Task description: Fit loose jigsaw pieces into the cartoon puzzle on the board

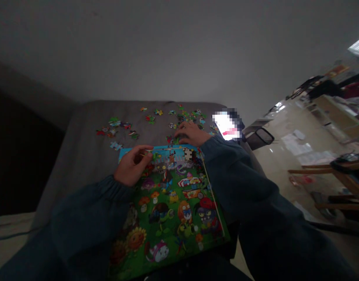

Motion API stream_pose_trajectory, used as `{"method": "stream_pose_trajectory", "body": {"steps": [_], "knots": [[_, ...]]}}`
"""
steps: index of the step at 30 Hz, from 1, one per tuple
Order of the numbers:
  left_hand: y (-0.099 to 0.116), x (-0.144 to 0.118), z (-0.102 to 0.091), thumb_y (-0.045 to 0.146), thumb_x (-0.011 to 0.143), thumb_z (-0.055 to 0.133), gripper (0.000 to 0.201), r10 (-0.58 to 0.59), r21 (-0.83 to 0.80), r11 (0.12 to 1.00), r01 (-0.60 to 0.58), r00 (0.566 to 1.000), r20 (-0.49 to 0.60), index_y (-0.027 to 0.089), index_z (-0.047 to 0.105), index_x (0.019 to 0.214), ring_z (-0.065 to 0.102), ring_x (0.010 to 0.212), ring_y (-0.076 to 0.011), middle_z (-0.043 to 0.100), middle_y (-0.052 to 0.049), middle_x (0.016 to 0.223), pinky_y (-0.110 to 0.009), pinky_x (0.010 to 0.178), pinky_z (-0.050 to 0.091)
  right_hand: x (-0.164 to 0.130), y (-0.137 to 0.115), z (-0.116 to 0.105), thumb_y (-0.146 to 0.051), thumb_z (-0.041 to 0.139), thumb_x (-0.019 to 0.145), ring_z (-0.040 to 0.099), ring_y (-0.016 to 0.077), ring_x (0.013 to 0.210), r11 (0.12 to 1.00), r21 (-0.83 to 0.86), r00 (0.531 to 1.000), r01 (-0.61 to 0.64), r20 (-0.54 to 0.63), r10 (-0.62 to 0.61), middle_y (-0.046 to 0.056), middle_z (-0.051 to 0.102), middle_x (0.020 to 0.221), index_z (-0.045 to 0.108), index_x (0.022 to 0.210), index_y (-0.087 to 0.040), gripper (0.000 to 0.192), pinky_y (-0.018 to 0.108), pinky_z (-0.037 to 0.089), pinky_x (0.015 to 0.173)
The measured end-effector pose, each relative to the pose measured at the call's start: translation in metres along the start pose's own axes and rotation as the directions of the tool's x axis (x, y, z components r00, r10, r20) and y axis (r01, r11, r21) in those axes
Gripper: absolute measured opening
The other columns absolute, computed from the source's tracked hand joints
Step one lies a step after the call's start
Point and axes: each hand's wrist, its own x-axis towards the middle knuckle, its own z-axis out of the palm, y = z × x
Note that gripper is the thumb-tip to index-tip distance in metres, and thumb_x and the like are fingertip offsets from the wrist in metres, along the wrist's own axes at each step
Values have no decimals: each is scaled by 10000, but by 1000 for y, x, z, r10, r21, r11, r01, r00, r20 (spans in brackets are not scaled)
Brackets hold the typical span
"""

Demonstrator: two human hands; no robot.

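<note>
A cartoon jigsaw puzzle (173, 197) with plants and zombies on green lies in front of me, its frame edge showing along the top and right. At its top left corner is my left hand (134, 166), thumb and fingers pinched together; a thin edge shows between them, too small to name. Beyond the top edge, my right hand (194, 133) reaches over loose puzzle pieces (182, 117) with its fingers apart and curved down. Near the puzzle's top right is a pale piece-shaped patch (188, 154); I cannot tell whether it is a gap or a piece.
More loose pieces (112, 130) lie left of the puzzle on the grey cloth surface (88, 156). A lit phone (227, 125), partly blurred out, is beside my right forearm. A wall (167, 50) rises behind. At the right are a tiled floor (285, 156) and wooden furniture (343, 179).
</note>
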Motion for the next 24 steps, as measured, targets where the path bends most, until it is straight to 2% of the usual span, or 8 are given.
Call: {"method": "stream_pose_trajectory", "body": {"steps": [3, 7, 10, 12, 15, 18, 21, 24], "knots": [[-2, 0, 1, 474, 773, 613, 413, -4, 0, 1000, 4, 1000, 4, 166, 614, 1048, 541, 597, -137, 573, -8, 755, -239, 539, 436, 2, 3, -3, -196, 740, 777, 517, 242, 1064, 996, 86, 1000, -1, 5, 1, 76, 595, 1059, 674, 927, -181, 164, 436, 390, 981], [-5, 1, 2, 463, 777, 608, 421, -4, 5, 1000, 4, 1000, 17, 166, 613, 1075, 541, 603, -135, 580, -18, 784, -233, 531, 430, -7, 2, -14, -213, 590, 889, 584, 167, 822, 978, 204, 999, -51, -3, 53, 36, 628, 868, 605, 889, -149, 66, 338, 478, 789], [-4, -1, 2, 455, 802, 591, 389, 40, 38, 998, -42, 997, 62, 170, 643, 1061, 534, 587, -137, 592, -13, 737, -232, 514, 412, -35, -21, -23, -200, 534, 919, 590, 145, 773, 934, 351, 991, -65, -88, 102, 28, 623, 842, 585, 954, -135, 89, 298, 482, 723], [-1, -4, 2, 458, 823, 577, 350, 80, 78, 993, -92, 987, 140, 178, 684, 1004, 532, 567, -142, 605, -11, 685, -235, 502, 402, -59, -47, -25, -216, 510, 940, 596, 128, 766, 890, 455, 994, -3, -92, 50, 20, 635, 881, 608, 1010, -148, 138, 275, 489, 699], [6, -12, 2, 475, 823, 595, 326, 85, 98, 987, -124, 939, 332, 207, 723, 956, 539, 516, -139, 629, -1, 619, -235, 478, 403, -89, -85, -17, -187, 527, 936, 613, 119, 860, 847, 521, 992, 106, 4, -126, 15, 653, 954, 651, 1048, -186, 167, 270, 506, 764], [11, -19, 2, 480, 794, 648, 303, 96, 104, 981, -167, 868, 487, 227, 745, 931, 544, 502, -128, 650, 4, 620, -225, 466, 404, -101, -104, -1, -183, 598, 897, 624, 100, 798, 746, 664, 977, 45, 128, -173, 12, 650, 949, 629, 1111, -193, 217, 235, 529, 688], [11, -21, 2, 479, 738, 716, 322, 113, 114, 973, -202, 843, 525, 217, 757, 921, 556, 533, -131, 677, -8, 671, -223, 475, 410, -101, -104, 11, -167, 669, 838, 625, 83, 748, 628, 776, 971, -53, 186, -147, 7, 644, 972, 598, 1145, -193, 316, 220, 542, 665], [10, -20, 2, 461, 713, 747, 348, 117, 101, 974, -201, 837, 534, 206, 751, 950, 577, 559, -137, 695, -13, 700, -225, 500, 436, -100, -98, 17, -135, 716, 779, 626, 81, 777, 540, 838, 982, -79, 159, -104, 6, 620, 992, 578, 1136, -188, 386, 243, 554, 735]]}}
